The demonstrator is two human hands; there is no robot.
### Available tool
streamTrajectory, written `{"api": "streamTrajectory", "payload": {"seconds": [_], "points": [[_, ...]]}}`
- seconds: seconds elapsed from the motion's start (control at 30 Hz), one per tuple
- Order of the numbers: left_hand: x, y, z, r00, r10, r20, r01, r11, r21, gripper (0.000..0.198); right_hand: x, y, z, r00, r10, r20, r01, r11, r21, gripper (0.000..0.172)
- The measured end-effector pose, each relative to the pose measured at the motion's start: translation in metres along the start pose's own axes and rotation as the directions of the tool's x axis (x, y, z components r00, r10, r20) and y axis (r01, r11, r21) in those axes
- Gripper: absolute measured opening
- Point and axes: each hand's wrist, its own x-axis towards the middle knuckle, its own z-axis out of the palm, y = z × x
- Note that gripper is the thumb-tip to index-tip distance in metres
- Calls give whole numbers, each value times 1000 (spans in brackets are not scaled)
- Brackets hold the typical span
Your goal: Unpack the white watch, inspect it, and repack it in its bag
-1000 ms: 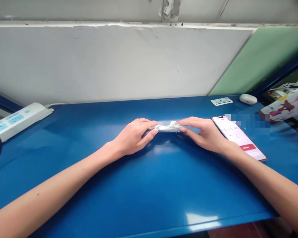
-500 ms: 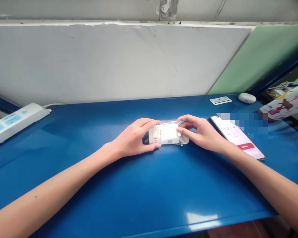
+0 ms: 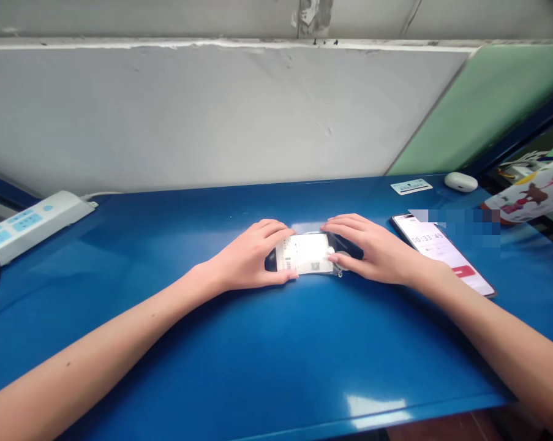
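Seemingly light and slippery, the labelled plastic packet (image 3: 306, 254) sits pinched at its ends by left hand (image 3: 246, 263) and right hand (image 3: 372, 251).

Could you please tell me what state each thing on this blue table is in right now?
Packet: label side up, gripped at both ends.
Left hand: closed on the packet's left end.
Right hand: closed on its right end.
Phone: lying flat, screen lit.
Earbud case: shut.
Power strip: black cable at its near end.
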Motion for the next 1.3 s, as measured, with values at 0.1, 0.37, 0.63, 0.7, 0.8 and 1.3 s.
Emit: {"api": "streamTrajectory", "payload": {"seconds": [0.1,0.37,0.63,0.7,0.8,1.3], "points": [[-1,0,1,1000,16,1,-16,1000,7,65,-1,2,-1,998,6,56,-4,1000,-26,59],[0,2,1,1000,11,-12,-11,1000,-15,49,-5,5,5,988,52,144,-51,999,-8,72],[0,5,2,999,-22,29,22,1000,18,48,-6,6,6,982,60,181,-57,998,-26,69],[0,5,3,1000,-24,18,23,1000,11,47,-6,6,7,983,58,174,-55,998,-25,68],[0,4,5,1000,-9,-14,9,1000,11,46,-7,7,7,986,54,160,-50,998,-24,67],[1,2,9,990,39,-135,-30,997,70,44,-5,3,6,978,70,198,-63,997,-44,67]]}}
